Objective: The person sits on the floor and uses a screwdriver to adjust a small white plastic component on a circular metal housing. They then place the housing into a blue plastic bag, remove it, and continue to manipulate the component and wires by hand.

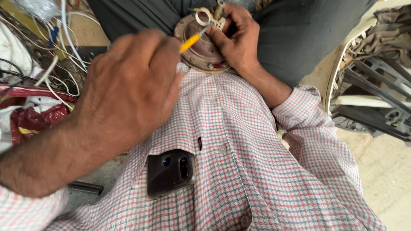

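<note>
While the person sits with a round brown metal housing [201, 51] resting on the lap against dark trousers [282, 34], both hands work at it. The left hand [128, 85] is curled closed around a yellow-handled tool [190, 42], whose tip points at the top of the housing. The right hand [237, 38] grips the far rim of the housing, its fingers pinching a small brass fitting [219, 9] beside a loop of white wire [203, 17]. A checked shirt [239, 162] fills the lower view, with a dark phone [170, 172] in its chest pocket. Tangled white cables [60, 47] lie at the left edge; a plastic chair [372, 98] stands at the right.
</note>
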A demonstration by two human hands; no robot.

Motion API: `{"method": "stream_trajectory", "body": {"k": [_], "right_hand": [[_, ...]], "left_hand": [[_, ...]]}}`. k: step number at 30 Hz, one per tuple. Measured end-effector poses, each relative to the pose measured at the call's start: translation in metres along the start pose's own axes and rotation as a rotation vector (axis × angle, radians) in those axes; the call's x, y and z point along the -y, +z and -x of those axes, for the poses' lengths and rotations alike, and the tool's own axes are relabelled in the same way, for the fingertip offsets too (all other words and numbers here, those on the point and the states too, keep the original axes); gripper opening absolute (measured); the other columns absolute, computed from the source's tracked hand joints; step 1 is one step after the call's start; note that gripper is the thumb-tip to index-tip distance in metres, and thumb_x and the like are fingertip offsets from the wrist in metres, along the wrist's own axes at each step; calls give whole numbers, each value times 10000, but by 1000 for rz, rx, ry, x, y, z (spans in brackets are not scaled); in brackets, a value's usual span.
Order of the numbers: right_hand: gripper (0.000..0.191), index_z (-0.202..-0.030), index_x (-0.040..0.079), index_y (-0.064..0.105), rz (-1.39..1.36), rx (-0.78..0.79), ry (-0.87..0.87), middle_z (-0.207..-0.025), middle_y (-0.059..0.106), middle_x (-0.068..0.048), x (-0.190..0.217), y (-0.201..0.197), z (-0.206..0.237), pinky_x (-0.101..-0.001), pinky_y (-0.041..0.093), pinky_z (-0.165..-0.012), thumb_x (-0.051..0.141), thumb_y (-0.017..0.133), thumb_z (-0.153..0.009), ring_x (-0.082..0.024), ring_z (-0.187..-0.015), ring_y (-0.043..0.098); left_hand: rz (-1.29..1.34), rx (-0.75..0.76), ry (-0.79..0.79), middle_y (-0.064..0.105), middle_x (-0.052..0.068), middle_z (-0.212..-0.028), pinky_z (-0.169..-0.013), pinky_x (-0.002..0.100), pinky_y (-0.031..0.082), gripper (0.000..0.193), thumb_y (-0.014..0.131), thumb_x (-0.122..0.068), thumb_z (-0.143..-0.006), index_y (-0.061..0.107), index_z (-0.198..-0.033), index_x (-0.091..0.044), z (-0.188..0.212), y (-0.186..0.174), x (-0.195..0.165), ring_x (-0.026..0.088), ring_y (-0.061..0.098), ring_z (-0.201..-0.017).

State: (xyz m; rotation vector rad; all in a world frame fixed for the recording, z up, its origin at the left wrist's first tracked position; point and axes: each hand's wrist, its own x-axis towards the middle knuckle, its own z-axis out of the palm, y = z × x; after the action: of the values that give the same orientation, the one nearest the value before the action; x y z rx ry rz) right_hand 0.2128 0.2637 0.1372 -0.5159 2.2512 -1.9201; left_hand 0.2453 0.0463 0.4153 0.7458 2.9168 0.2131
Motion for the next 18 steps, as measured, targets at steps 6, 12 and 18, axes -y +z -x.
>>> {"method": "stream_trajectory", "body": {"k": [6, 12, 18], "right_hand": [[429, -1363, 15, 662, 22, 42, 10, -869, 546, -17, 5, -5, 1, -255, 479, -739, 3, 814, -962, -77, -799, 523], [410, -1430, 1, 622, 22, 77, 7, -890, 596, -25, 1, -13, 4, -292, 492, -844, 26, 748, -1041, -113, -917, 544], [410, -1424, -4, 640, 54, 91, 20, -860, 583, -10, -5, -10, 4, -278, 485, -792, 29, 764, -1035, -106, -876, 520]], "left_hand": [[-289, 212, 298, 613, 86, -790, -572, 314, 534, 71, 628, -44, -950, 660, -921, 12, 6, 11, 2, 179, 611, -710], [-21, 173, -23, 660, 159, -863, -539, 311, 512, 325, 667, -74, -874, 687, -1164, 70, 11, 6, -4, 192, 593, -687], [-104, -25, 217, 668, 176, -918, -572, 339, 549, 271, 640, -51, -903, 641, -1148, 65, 11, 10, -5, 213, 635, -710]]}}
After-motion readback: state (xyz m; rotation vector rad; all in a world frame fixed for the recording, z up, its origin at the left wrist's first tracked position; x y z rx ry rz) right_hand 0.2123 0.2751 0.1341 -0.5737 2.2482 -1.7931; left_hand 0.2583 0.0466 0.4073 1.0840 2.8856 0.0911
